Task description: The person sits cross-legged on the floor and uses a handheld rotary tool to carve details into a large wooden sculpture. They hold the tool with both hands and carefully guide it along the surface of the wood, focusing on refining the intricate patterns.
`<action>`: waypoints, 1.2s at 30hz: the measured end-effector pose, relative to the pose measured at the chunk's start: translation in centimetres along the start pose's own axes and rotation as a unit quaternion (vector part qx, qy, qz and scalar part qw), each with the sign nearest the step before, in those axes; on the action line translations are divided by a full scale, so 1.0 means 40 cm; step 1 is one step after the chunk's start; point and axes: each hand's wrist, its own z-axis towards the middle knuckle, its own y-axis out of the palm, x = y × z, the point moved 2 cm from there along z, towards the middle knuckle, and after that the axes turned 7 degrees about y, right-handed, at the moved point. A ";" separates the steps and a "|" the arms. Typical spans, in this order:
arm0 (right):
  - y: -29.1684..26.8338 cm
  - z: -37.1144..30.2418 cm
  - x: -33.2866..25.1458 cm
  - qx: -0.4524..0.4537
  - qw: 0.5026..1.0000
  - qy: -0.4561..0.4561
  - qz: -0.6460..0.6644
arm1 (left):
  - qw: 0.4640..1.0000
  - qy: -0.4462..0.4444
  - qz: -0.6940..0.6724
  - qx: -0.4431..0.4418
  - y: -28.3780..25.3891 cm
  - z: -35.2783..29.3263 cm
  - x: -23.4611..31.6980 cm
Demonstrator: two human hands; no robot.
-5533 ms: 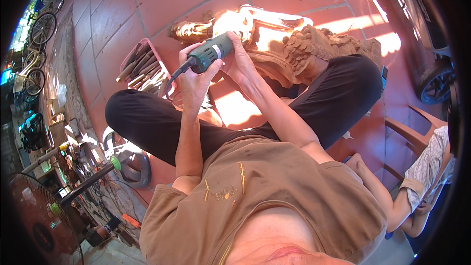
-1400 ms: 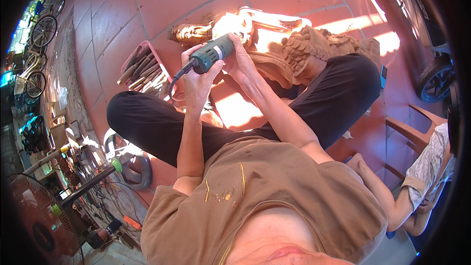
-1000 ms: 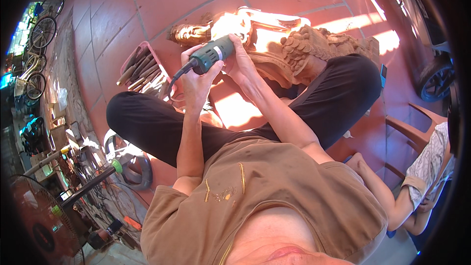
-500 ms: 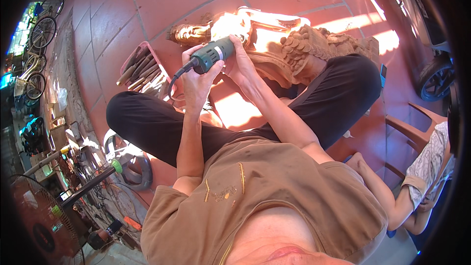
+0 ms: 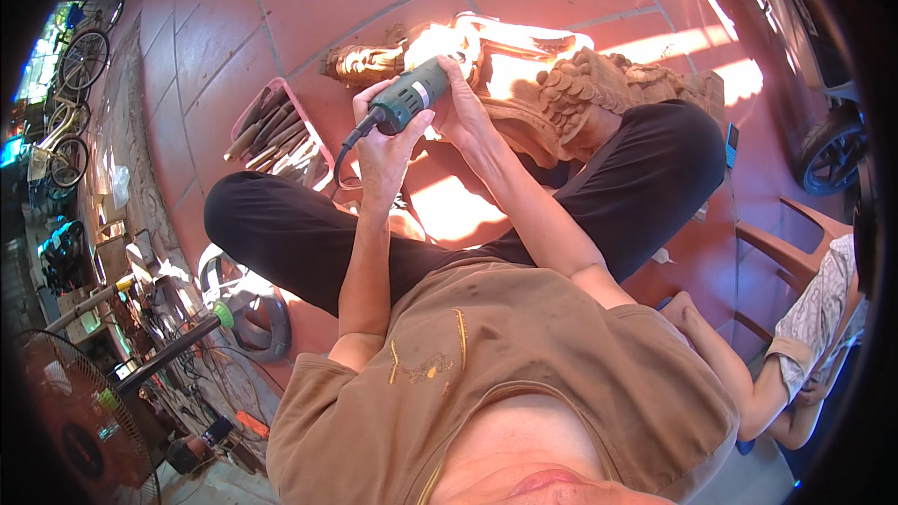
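Note:
A dark green corded power grinder [image 5: 412, 98] is held between my two hands over the near side of a carved wooden figure [image 5: 589, 98]. My left hand [image 5: 385, 136] wraps the rear of the grinder by its cord, thumb along the near side. Toward the front end, my right hand [image 5: 458, 112] closes round the body, its thumb on top. The figure lies on its side, its face at the left and a knobbly carved part at the right; strong sun washes out its middle. The grinder's working tip is hidden behind my hands and the glare.
A pink basket [image 5: 323, 145] of carving tools [image 5: 274, 136] stands beside my left knee. At lower left are a fan [image 5: 84, 440] and clutter. To the right, a person [image 5: 795, 346] sits near a brown chair [image 5: 795, 238], with a wheel [image 5: 832, 151] behind. A phone-like object [image 5: 731, 143] lies by my right knee.
Both hands and the grinder have shifted very slightly up and to the left. The grip is the same, and the carved figure stays in place.

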 end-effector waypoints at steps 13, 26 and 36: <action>0.039 -0.053 0.005 0.016 1.000 0.017 0.002 | 0.999 -0.046 0.020 -0.006 -0.021 0.001 0.021; 0.012 -0.013 -0.004 0.002 1.000 -0.006 -0.019 | 1.000 -0.018 0.009 0.001 -0.001 -0.003 -0.001; 0.013 -0.033 0.002 0.000 1.000 0.007 0.007 | 1.000 -0.012 0.021 -0.010 -0.003 -0.005 0.015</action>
